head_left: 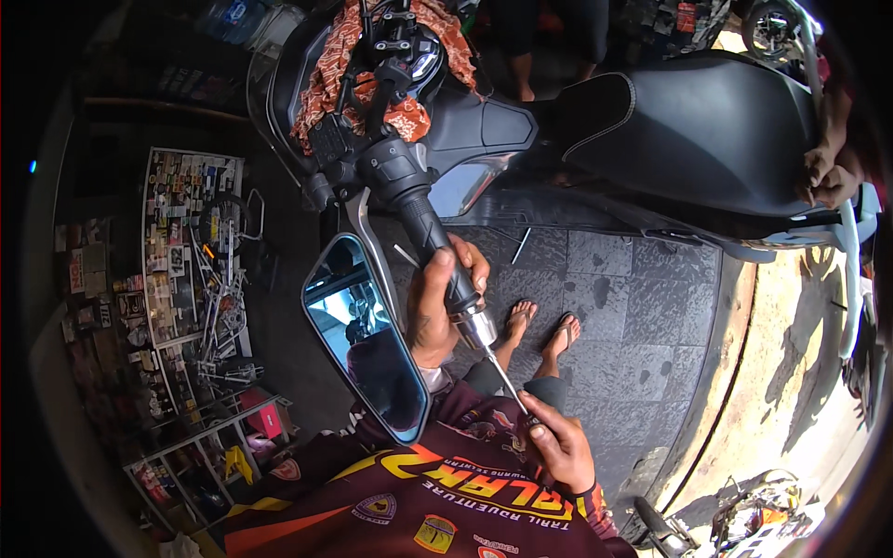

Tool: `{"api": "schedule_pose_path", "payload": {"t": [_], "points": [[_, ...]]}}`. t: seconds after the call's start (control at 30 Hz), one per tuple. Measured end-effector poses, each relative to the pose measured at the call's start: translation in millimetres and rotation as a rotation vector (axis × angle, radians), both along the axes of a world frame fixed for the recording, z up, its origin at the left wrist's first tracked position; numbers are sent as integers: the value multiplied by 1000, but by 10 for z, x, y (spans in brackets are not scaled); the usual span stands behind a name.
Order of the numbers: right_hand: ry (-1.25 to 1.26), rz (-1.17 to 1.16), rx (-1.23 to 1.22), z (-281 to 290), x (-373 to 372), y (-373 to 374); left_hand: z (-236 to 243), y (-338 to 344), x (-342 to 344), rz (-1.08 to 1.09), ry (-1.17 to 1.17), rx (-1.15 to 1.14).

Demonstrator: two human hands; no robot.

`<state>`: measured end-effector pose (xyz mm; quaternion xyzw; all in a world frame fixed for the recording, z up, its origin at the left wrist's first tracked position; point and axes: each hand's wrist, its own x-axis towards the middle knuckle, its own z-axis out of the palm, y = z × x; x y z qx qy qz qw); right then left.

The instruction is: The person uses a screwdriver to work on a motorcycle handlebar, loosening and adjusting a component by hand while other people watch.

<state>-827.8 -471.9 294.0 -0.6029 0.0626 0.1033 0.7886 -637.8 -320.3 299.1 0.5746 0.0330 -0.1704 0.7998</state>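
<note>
My left hand (430, 312) is closed around the lower end of the black rubber handlebar grip (423, 221). Just past it, a silver bar-end weight (477, 328) caps the handlebar. My right hand (566, 448) grips a screwdriver (503, 374), most of its handle hidden by the fingers. The thin shaft points up and left, its tip at the bar-end weight; whether it sits in a screw is too small to tell. Left of my left hand are a blue-rimmed mirror (367, 339) and a grey brake lever (365, 228).
Orange patterned cloth (327, 70) drapes the scooter's front. Beyond the long black seat (693, 139), another person's hands (823, 177) are near the rear grab rail. A thin metal rod (523, 245) lies on the dark tiles. Metal shelves (200, 446) and a parts display (191, 246) stand left.
</note>
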Motion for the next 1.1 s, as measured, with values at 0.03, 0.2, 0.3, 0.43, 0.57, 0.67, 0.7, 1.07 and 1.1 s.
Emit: {"api": "schedule_pose_path", "payload": {"t": [0.03, 0.2, 0.3, 0.43, 0.57, 0.67, 0.7, 1.07, 1.1], "points": [[-82, 38, -222, -3, 11, -68, -38, -11, -44, 59, 15, -56], [-124, 62, -460, 124, -25, -29, -121, -5, -632, -107, 34, -110], [-118, -43, -477, 170, -33, 111, -137, -22, -905, -296, -15, 74], [-62, -119, -475, 167, -110, 145, -141, -201, -1003, -147, -103, 74], [-91, -154, -528, 197, -350, 156, -63, -268, -1021, -94, 109, -13], [-87, -132, -539, 166, -489, 208, -81, -195, -1031, -139, 160, -77], [-64, -124, -561, 143, -506, 221, -96, -154, -1031, -188, 136, -53], [-89, -150, -632, 182, -421, 267, 56, 34, -65, 239, 42, 57], [-61, -137, -634, 188, -408, 272, 90, 12, 16, 207, 44, 98]]}}
